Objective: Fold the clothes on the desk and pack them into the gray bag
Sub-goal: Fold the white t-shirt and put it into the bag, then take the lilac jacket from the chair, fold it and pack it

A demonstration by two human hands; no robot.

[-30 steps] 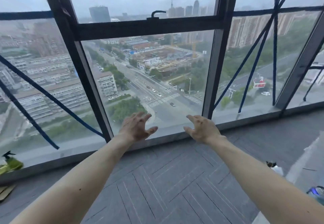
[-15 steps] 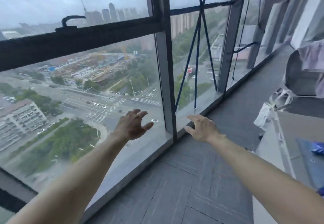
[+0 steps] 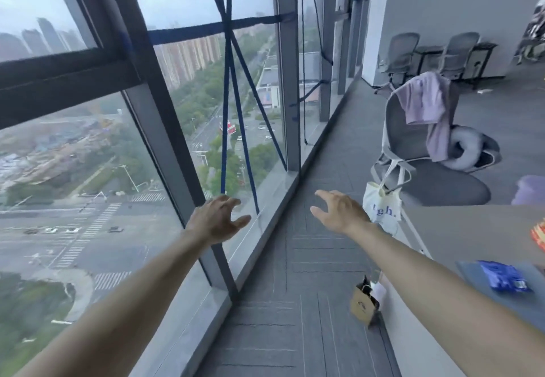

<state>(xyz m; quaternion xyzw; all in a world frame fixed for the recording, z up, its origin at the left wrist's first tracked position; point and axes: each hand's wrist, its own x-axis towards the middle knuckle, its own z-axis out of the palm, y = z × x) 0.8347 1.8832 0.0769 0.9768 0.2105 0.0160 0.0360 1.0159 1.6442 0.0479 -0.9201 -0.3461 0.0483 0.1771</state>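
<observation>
Since the earlier frame our view had swung further right: the window filled less of the picture, and the grey chair and desk had come much further into view on the right.

Nearest us, both bare forearms reached forward from the bottom corners. Our left hand [image 3: 216,219] hung in the middle of the frame in front of the window frame [image 3: 165,129], fingers spread and loosely curled, holding nothing. Our right hand [image 3: 339,210] hung to its right above the grey carpet [image 3: 283,288], likewise loose and empty.

At the lower right edge lay the desk [image 3: 460,223], with a blue packet [image 3: 505,276] on a dark mat [image 3: 472,276], an orange item [image 3: 539,233] at the far right edge, and a lilac bundle [image 3: 530,189], blurred and cut off by the frame edge. A small brown paper bag [image 3: 363,306] stood on the floor beside the desk, at lower centre right.

Just beyond our right hand a white tote bag [image 3: 382,204] hung by its straps from the grey office chair [image 3: 418,152]. A lilac garment [image 3: 424,102] was draped over the chair's back, and a grey neck pillow [image 3: 466,149] rested on its seat. We could not pick out the gray bag with certainty.

Farthest off, at upper right, two more chairs [image 3: 430,52] stood against the wall. Blue ropes [image 3: 228,87] crossed the glass at upper centre.
</observation>
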